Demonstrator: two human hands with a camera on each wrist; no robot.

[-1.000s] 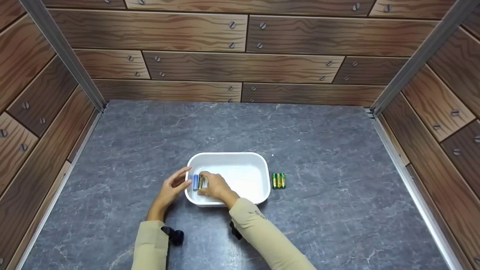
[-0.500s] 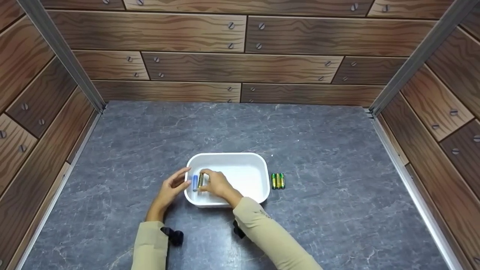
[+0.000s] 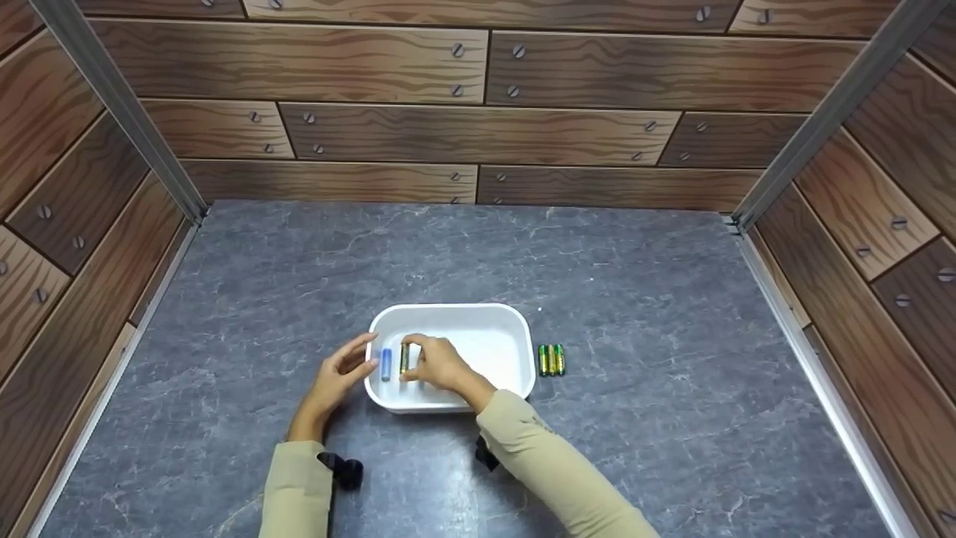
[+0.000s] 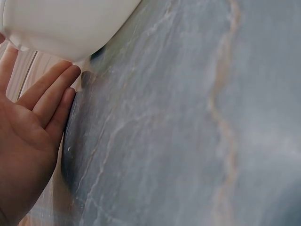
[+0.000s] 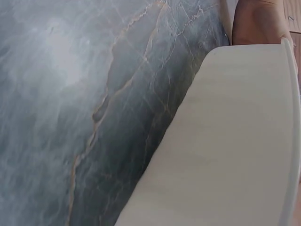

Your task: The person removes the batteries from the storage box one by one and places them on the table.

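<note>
In the head view, a white rectangular tub (image 3: 448, 409) stands on the table. My right hand (image 3: 441, 365) reaches inside and pinches a dark-and-gold battery (image 3: 404, 360) at its two ends with thumb and fingers. A blue battery (image 3: 386, 365) lies left of it along the tub's left wall, with a gap between the two. My left hand (image 3: 337, 379) is at the outside of that wall, fingertips against or close to the rim. In the left wrist view, the fingers of the left hand (image 4: 33, 122) extend fairly straight under the tub (image 4: 66, 26). The tub's side hides most of the right hand in the right wrist view.
Several green-and-gold batteries (image 3: 552, 360) lie side by side on the table just right of the tub. Wood-patterned panels (image 3: 478, 134) enclose the grey marbled table (image 3: 642, 299) at the back and both sides. A dark camera (image 3: 348, 472) sits on the left wrist.
The right hand has shifted slightly right with the dark-and-gold battery, widening the gap to the blue battery. The left hand has stayed at the tub's left rim.
</note>
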